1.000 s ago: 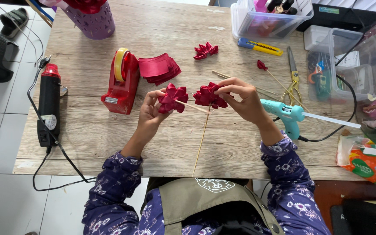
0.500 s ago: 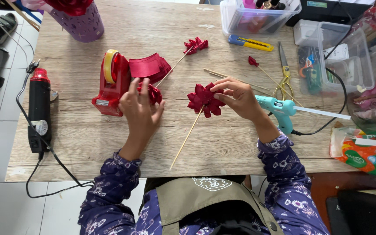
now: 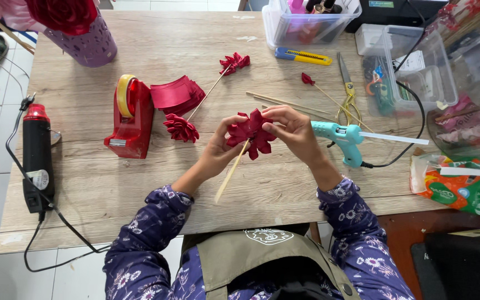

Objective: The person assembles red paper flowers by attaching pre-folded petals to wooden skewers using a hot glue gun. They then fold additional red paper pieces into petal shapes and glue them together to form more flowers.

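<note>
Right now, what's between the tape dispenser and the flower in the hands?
In the head view, a second red flower on a stick lies between the tape dispenser and the held flower.

bright, even daylight; soft shadows, sharp focus, slight wide-angle bending at the edges.

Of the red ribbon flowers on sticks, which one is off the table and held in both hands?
The large flower at centre, gripped by the left hand and right hand. The other flowers and the small bud lie on the table.
</note>
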